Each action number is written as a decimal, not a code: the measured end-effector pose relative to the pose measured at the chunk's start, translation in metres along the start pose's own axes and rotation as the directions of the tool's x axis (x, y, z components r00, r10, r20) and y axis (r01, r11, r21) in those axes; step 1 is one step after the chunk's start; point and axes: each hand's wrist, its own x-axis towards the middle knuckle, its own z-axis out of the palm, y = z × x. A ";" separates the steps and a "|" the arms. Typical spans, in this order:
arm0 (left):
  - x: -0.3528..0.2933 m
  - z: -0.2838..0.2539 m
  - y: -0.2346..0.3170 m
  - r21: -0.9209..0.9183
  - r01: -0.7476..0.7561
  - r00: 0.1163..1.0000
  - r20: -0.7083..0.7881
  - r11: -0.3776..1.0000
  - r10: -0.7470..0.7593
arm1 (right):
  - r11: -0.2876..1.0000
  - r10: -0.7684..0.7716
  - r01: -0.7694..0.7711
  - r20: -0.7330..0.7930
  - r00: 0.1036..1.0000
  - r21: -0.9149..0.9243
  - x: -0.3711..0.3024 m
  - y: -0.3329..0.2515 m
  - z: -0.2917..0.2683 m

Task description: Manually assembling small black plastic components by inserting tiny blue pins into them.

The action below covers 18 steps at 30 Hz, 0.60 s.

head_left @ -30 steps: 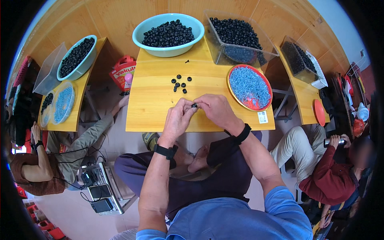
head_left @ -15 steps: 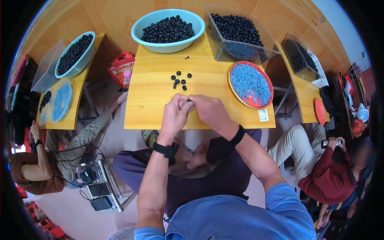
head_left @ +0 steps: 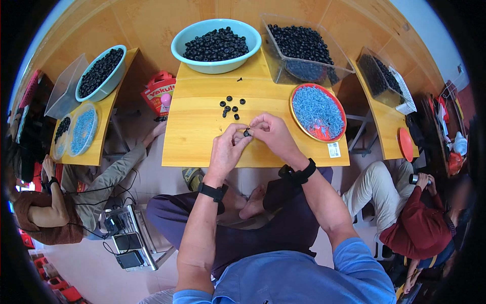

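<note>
And there's the left hand (head_left: 225, 150), fingers clamped on a small black piece (head_left: 246, 134) above the surface (head_left: 190, 139)! The right hand (head_left: 276, 136) is in close, fingertips at its side (too tiny from here to tell whether they grip it too). Just beyond, loose black rings (head_left: 228, 109) lie scattered. Behind them stands a pale blue basin (head_left: 217, 66) heaped with more; rightward, a red-rimmed tray (head_left: 320, 133) carries small blue pieces (head_left: 316, 105).

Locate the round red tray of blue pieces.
In the head view, the round red tray is right of the bare right hand, near the clear plastic bin.
</note>
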 end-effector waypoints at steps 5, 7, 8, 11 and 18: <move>0.001 0.003 0.003 0.024 -0.013 1.000 -0.004 1.000 0.014 | 0.993 0.059 -0.061 0.022 0.998 0.100 0.000 0.016 -0.001; 0.001 0.004 0.006 0.091 -0.029 0.999 0.019 0.995 0.028 | 0.991 0.061 -0.063 0.020 0.998 0.122 0.000 0.019 -0.002; 0.001 0.004 0.005 0.091 -0.028 0.999 0.019 0.995 0.026 | 0.989 0.060 -0.061 0.014 0.998 0.132 0.000 0.020 -0.001; 0.000 0.005 0.004 0.170 -0.058 0.998 0.026 0.984 0.054 | 0.987 0.059 -0.059 0.003 0.998 0.151 -0.002 0.021 0.003; -0.002 0.007 -0.003 0.204 -0.106 0.994 0.035 0.973 0.101 | 0.990 0.063 -0.062 -0.006 0.998 0.129 -0.005 0.019 0.006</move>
